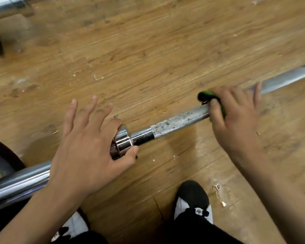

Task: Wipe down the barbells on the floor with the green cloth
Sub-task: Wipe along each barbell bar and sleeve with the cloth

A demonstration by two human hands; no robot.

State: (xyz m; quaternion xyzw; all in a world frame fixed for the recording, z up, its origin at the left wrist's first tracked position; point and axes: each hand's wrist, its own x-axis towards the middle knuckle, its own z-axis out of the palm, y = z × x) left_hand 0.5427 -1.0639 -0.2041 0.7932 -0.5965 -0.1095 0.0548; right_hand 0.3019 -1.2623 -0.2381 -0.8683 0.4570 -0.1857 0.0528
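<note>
The barbell [176, 121] lies on the wooden floor [148, 50], running from lower left up to the right edge. My left hand [84, 147] rests on its chrome collar [122, 140], fingers [92, 106] straight and spread apart, thumb lying along the collar's near side. My right hand [236, 117] is further up the shaft, bent over the bar and clamped on the green cloth [205, 95], which sits between palm and steel; only a bunched edge shows beside my thumb. The speckled knurled stretch lies bare between my hands. A second barbell [5, 7] lies at the upper left, well apart. My black-and-white shoes [194, 196] stand just beside the bar.
</note>
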